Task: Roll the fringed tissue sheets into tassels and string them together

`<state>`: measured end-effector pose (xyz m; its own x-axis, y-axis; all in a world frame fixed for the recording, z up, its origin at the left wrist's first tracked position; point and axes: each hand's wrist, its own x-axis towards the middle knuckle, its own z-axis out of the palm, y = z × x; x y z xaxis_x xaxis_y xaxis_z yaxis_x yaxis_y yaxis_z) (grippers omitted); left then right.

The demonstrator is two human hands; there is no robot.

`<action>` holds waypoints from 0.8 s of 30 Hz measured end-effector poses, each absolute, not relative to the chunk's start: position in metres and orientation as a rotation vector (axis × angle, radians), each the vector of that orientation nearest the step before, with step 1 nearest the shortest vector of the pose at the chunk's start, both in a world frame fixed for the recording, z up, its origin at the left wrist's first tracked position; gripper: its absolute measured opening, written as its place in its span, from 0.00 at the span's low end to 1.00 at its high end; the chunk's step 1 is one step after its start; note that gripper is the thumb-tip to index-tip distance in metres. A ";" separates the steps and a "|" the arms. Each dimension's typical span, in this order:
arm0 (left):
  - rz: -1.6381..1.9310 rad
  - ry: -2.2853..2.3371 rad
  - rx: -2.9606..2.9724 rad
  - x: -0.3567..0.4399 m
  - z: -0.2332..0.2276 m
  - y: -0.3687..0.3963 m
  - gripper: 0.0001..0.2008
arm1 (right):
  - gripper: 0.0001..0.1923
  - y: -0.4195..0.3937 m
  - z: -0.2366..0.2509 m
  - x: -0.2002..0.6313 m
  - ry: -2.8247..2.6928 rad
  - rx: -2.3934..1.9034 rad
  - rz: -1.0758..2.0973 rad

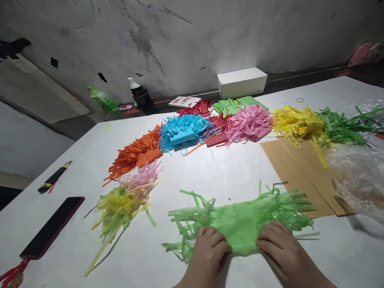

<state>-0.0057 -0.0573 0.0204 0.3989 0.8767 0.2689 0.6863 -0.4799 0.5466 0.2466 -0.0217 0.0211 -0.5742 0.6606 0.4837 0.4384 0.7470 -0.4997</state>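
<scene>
A light green sheet of tissue paper (241,218) with fringed ends lies flat on the white table (210,168) near its front edge. My left hand (208,250) presses on the sheet's near left part, fingers curled onto it. My right hand (283,250) rests on its near right part, fingers spread over the edge. Both hands pinch or hold the paper's near border.
Fringed paper bundles lie in an arc behind: yellow-green-pink (124,202), orange (136,156), blue (183,132), red (216,132), pink (249,122), yellow (297,122), dark green (345,126). Brown paper (300,172) and a clear plastic bag (358,176) lie right. A phone (52,226) and a utility knife (54,182) lie left. A white box (241,82) stands at the back.
</scene>
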 end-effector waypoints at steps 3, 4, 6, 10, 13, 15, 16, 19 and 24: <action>0.588 1.392 2.130 -0.006 0.031 -0.054 0.06 | 0.09 -0.021 0.019 0.248 -2.265 -1.002 0.632; 0.525 1.408 2.081 -0.006 0.034 -0.053 0.08 | 0.10 -0.020 0.020 0.249 -2.274 -1.071 0.716; 0.419 1.434 2.030 -0.004 0.041 -0.051 0.11 | 0.11 -0.016 0.024 0.250 -2.305 -1.181 0.878; 0.288 1.460 2.086 0.002 0.048 -0.048 0.03 | 0.10 -0.009 0.034 0.249 -2.371 -1.266 1.015; 0.243 1.481 2.117 0.004 0.048 -0.047 0.08 | 0.04 -0.008 0.036 0.245 -2.405 -1.180 0.818; 0.257 1.489 2.123 0.004 0.047 -0.047 0.09 | 0.10 -0.007 0.035 0.241 -2.407 -1.007 0.634; 0.275 1.485 2.133 0.003 0.046 -0.047 0.08 | 0.12 -0.006 0.034 0.240 -2.406 -0.929 0.582; 0.303 1.497 2.159 0.000 0.044 -0.045 0.10 | 0.12 -0.001 0.035 0.236 -2.420 -0.900 0.605; 0.049 1.769 2.021 0.002 0.050 -0.023 0.11 | 0.09 0.016 0.029 0.225 -2.403 -1.258 0.485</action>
